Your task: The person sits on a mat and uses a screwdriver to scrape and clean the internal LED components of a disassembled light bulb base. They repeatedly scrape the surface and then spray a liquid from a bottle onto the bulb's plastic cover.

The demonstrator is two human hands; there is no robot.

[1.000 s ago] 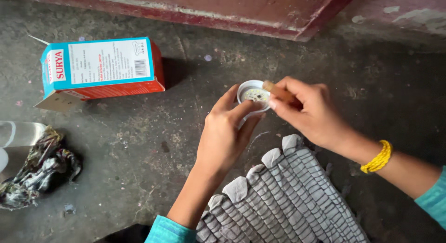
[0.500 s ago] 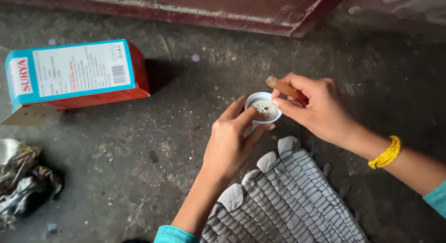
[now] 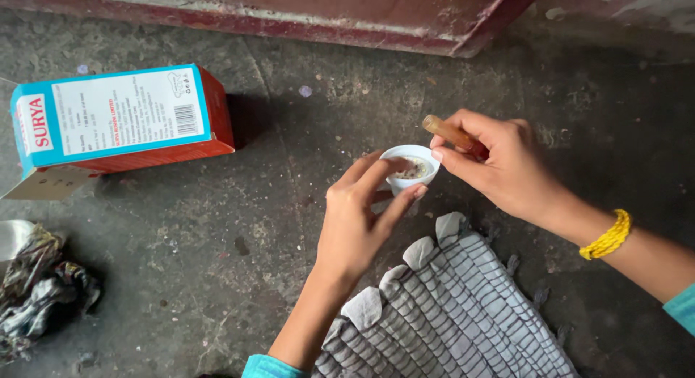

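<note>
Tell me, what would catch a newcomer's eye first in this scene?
Most likely the two hands meeting at the centre: the left hand steadies a small white cup on the grey floor, while the right hand, with a yellow bracelet on its wrist, pinches a short brown stick at the cup's rim. Next, the bright blue and orange box lying at the upper left, and the grey scalloped mat at the bottom.

smooth glossy white cup (image 3: 410,168), wooden stick (image 3: 449,133), matt cardboard box (image 3: 119,121), ribbed grey woven mat (image 3: 449,313), rough concrete floor (image 3: 217,262).
</note>
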